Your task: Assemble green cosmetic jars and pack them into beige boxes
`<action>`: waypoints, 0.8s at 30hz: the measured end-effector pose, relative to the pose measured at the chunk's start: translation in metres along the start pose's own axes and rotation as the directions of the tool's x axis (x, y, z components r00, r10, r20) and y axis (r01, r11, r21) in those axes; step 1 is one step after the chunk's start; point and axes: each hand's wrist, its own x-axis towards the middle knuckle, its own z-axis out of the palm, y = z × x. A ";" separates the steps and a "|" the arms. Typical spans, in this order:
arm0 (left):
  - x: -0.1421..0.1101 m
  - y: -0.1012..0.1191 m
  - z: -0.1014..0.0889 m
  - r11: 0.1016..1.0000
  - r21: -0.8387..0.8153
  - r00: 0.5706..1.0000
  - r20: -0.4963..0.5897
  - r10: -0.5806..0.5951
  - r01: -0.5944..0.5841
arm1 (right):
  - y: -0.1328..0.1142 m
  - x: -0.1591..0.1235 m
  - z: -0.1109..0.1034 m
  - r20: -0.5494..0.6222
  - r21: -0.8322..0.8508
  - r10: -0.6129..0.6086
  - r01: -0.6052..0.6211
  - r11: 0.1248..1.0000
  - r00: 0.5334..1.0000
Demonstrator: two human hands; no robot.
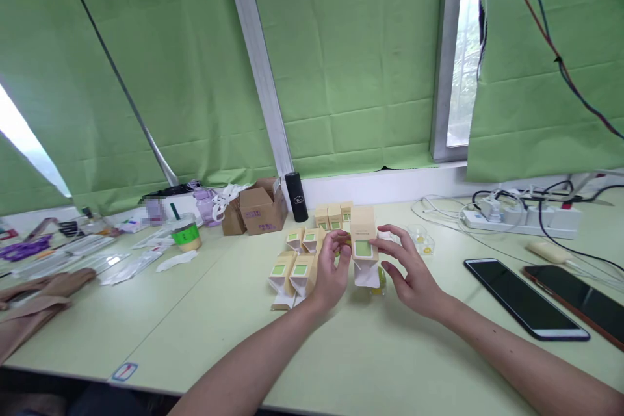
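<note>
A small cream carton point(363, 218) with a green window on its front stands upright between my hands, its white lower flap folded out. My left hand point(332, 270) has curled fingers at the carton's left edge. From the other side, my right hand point(409, 268) grips it, one finger on the window and the thumb lower down. Partly hidden behind the carton is a clear plastic piece with something yellow-green point(380, 279) in it. Several similar cartons point(302, 268) lie in rows to the left, and more cartons point(334, 214) stand behind.
Clear cups point(423, 240) with yellow contents sit right of my hands. Two phones point(524, 299) and a power strip point(524, 220) with cables lie farther right. A black bottle point(296, 197), brown cardboard box point(260, 211) and drink cup point(186, 234) stand left. Another person's hand point(63, 283) rests far left.
</note>
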 end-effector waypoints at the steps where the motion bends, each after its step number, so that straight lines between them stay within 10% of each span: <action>1: -0.001 0.002 -0.001 1.000 0.014 1.000 0.009 0.022 -0.022 | 0.000 0.001 0.000 -0.013 0.030 0.025 -0.025 0.999 1.000; 11: -0.007 0.006 -0.003 0.952 0.215 0.971 0.145 0.191 -0.219 | 0.002 0.002 0.000 -0.037 0.194 0.159 -0.149 0.970 0.987; 24: -0.005 0.006 0.002 0.955 0.257 0.988 0.080 0.134 -0.151 | -0.002 0.001 0.000 0.014 0.137 0.154 -0.155 0.978 0.988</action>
